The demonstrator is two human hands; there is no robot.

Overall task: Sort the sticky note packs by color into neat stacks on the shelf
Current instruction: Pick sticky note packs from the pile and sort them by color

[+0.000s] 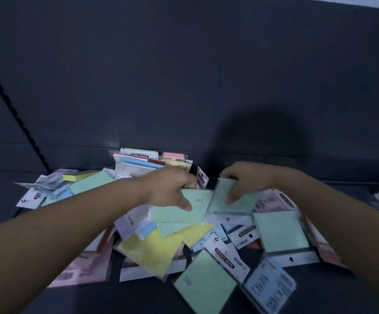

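1. Green under a glossy clear sleeve, the nearest pack (204,284) lies flat at the front of the dark shelf (320,295), touching a blue pack (269,284). It is probably light, stiff as a block and slick in its wrapper, so hold it by opposite edges rather than by the thin card header.
2. Mid-pile, a yellow pack (152,248) lies tilted under its neighbours. Pulling it out would likely make them slide.
3. The left hand (172,191) holds a green pack (184,211), thumb on its face and fingers curled over the far edge. The right hand (245,180) pinches a second green pack (231,200) and tips it up.
4. Farthest back, a loose cluster of packs (143,159) leans by the rear wall and is not yet sorted.
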